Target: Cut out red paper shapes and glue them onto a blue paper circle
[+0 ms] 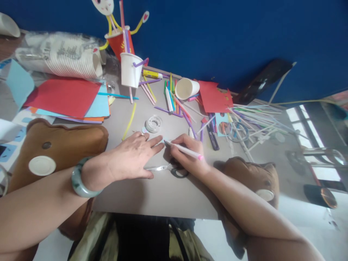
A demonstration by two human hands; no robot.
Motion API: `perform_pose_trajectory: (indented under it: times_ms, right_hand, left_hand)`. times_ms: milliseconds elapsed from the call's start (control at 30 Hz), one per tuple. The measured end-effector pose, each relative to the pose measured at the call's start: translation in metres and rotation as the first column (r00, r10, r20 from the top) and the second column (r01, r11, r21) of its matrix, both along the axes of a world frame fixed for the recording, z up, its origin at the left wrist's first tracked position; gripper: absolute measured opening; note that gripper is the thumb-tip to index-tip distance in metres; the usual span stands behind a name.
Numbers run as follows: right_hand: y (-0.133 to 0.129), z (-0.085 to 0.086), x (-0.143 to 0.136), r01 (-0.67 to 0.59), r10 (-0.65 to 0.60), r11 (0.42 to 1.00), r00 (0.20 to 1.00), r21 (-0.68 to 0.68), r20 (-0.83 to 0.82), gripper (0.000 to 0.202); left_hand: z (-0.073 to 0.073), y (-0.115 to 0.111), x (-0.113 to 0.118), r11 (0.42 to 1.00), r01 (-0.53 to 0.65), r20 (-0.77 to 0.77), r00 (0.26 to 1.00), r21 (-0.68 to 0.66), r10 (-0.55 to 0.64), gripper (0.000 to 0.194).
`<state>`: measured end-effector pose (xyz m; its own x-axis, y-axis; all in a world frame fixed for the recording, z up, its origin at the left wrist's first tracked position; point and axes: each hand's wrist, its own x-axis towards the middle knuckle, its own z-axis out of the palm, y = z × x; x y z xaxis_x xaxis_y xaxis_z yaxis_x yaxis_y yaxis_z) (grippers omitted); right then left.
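My left hand (129, 154) lies flat on the table with its fingers spread, a ring on one finger and a jade-like bangle on the wrist. My right hand (191, 152) grips a white marker (186, 149) with a pink end, its tip pointing down beside my left fingertips. A small light-blue bit shows near that tip, mostly hidden by my fingers. Between and under the hands are scissors (163, 168) with dark handles. Just beyond my left fingers sits a white tape roll (154, 124).
Behind stand a white paper cup (131, 70) with straws and a red cup figure (119, 43). Markers (169, 99), a tipped cup (187, 88), red paper (216, 97) and many straws (255, 117) spread rightward. Coloured sheets (65, 96) and brown cushions (67, 141) flank the left.
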<state>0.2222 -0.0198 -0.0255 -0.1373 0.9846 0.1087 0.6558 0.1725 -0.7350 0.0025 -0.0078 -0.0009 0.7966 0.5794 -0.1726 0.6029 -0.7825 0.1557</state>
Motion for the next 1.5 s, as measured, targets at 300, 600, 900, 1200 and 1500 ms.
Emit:
perform_pose_trajectory:
  times_ms: [300, 600, 900, 1200, 1500]
  right_hand:
    - [-0.0003, 0.0003, 0.0002, -0.008, 0.008, 1.0, 1.0, -0.019, -0.013, 0.004]
    - [-0.0001, 0.0006, 0.0002, -0.012, 0.011, 1.0, 1.0, -0.025, -0.014, 0.003]
    - [-0.0002, 0.001, -0.0003, -0.011, 0.011, 1.0, 1.0, -0.022, -0.019, 0.005]
    - [0.0007, 0.0, 0.0003, -0.015, 0.015, 1.0, 1.0, 0.004, -0.009, 0.004]
    - [0.0012, -0.0026, 0.001, -0.011, 0.011, 1.0, 1.0, 0.029, 0.009, 0.005]
  left_hand:
    - [0.0051, 0.0002, 0.0015, 1.0, -0.006, -0.026, 1.0, -0.022, 0.006, 0.079]
    - [0.0014, 0.0015, 0.001, 1.0, -0.007, 0.003, 1.0, -0.017, 0.007, 0.081]
    - [0.0055, 0.0015, 0.0016, 0.999, 0.003, 0.024, 1.0, -0.035, -0.003, 0.074]
    - [0.0036, 0.0004, 0.0006, 1.0, -0.012, 0.021, 1.0, -0.028, 0.013, 0.078]
    - [0.0039, -0.0003, -0.0001, 1.0, -0.003, -0.002, 1.0, -0.01, 0.003, 0.078]
